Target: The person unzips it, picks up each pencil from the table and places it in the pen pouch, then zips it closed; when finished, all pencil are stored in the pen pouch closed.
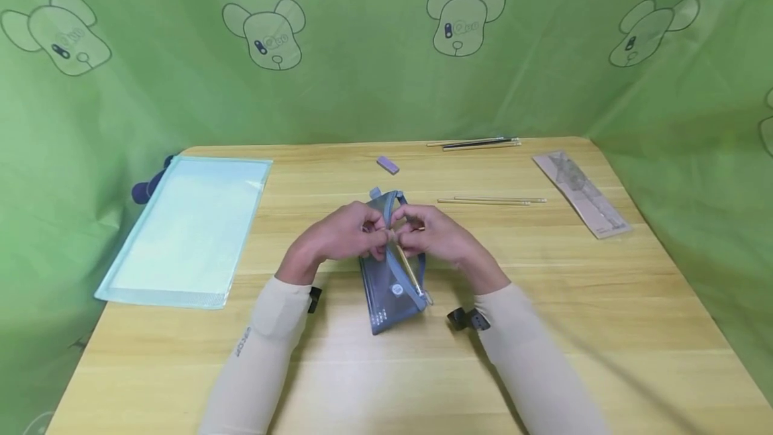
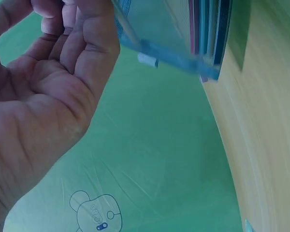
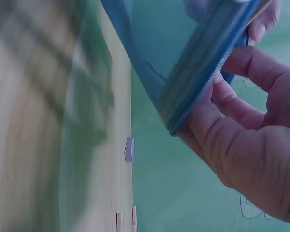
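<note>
Both hands are at a blue-grey see-through zip pencil case (image 1: 392, 311), held above the table with its zip side parted. My left hand (image 1: 338, 233) grips the left edge of the opening with curled fingers. On the opposite edge, my right hand (image 1: 443, 237) pinches the case near the zip; the right wrist view shows its thumb and fingers (image 3: 208, 108) against the zip edge. A pencil (image 1: 409, 270) lies along the opening, its upper end hidden by the fingertips. Coloured strips (image 2: 203, 29) show at the case's side in the left wrist view.
A purple eraser (image 1: 388, 165) lies beyond the case. Pencils lie in two groups, a back one (image 1: 483, 145) and a nearer one (image 1: 492, 201). At right is a flat clear packet (image 1: 581, 193); at left, a pale-blue zip folder (image 1: 187, 233) partly covers a dark blue object (image 1: 145, 191).
</note>
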